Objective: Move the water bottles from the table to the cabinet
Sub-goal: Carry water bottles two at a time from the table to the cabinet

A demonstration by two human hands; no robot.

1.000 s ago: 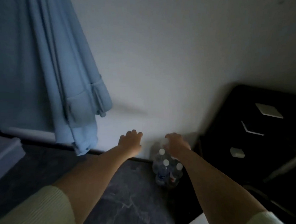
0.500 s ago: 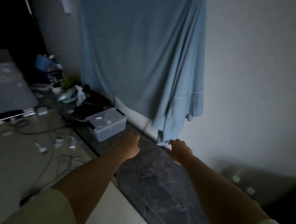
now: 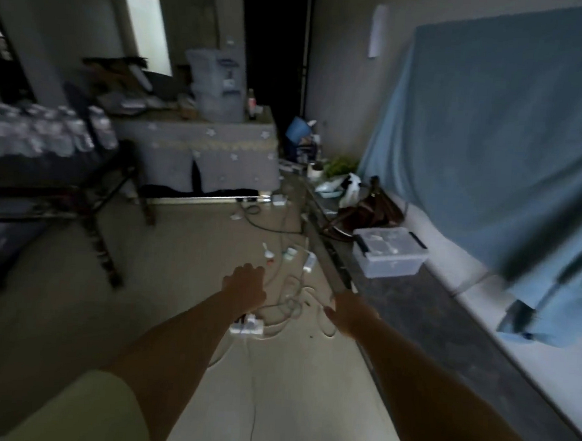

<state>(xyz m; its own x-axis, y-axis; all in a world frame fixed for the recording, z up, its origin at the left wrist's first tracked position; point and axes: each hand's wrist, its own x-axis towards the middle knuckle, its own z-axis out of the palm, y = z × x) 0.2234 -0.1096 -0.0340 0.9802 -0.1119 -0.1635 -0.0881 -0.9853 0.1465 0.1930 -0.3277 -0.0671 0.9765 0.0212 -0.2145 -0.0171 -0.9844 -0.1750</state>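
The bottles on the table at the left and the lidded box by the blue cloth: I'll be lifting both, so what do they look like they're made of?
The bottles look like thin clear plastic: see-through and glinting, though blurred. The box seems to be translucent, faintly frosted plastic; its contents show dimly through the lid, which has dark clips at its ends.

View: swung left, from the wall corner to the room
Water bottles (image 3: 44, 133): now on table (image 3: 59, 174), upper left of frame
Hands: left hand (image 3: 245, 290), right hand (image 3: 350, 312) now over floor
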